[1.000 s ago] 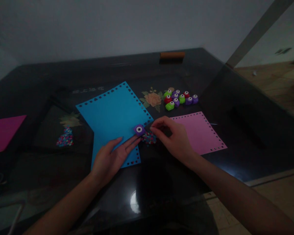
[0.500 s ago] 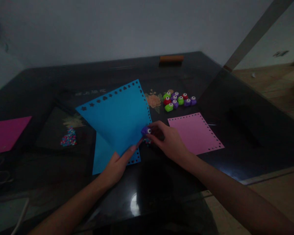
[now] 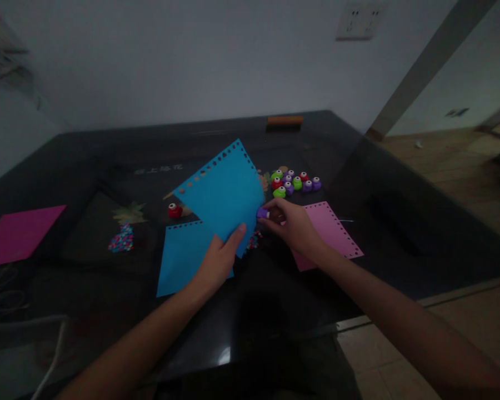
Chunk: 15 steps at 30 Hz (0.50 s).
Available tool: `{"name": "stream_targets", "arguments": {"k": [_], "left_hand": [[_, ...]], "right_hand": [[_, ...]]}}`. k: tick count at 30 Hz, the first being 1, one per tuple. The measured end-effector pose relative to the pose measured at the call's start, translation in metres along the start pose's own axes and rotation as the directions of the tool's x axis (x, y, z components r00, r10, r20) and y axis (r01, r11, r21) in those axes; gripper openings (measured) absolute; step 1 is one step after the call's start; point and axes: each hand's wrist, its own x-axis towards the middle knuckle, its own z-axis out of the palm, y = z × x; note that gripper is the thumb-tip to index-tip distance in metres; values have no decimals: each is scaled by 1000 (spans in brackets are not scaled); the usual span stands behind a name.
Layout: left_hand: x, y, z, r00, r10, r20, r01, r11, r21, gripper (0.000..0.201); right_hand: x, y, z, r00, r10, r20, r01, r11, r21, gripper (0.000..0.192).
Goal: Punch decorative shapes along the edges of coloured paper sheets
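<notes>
Dim glossy black table [image 3: 108, 311], frame centre: left hand [image 3: 219, 261] pinches a lifted blue punched-edge paper sheet [image 3: 227, 197]; right hand [image 3: 294, 225] grips a small purple plastic craft punch [image 3: 261, 213] at its edge, where a skewed bite could tear the border.

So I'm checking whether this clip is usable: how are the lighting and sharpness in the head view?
Head view: dim and underexposed; a small glare spot on the glossy black table; left hand, right hand and blue sheet stay readable; edges slightly soft and bowed.
</notes>
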Motion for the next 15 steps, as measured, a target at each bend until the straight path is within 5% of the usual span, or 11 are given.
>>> {"name": "stream_targets", "arguments": {"k": [8, 15], "left_hand": [[-4, -20, 0, 995, -87, -44, 91, 993, 77, 25], [-8, -10, 2, 999, 30, -26, -26, 986, 166, 23]], "right_hand": [[-4, 19, 6, 998, 58, -8, -58, 996, -66, 19], [-5, 23, 10, 999, 18, -40, -26, 978, -208, 15]]}}
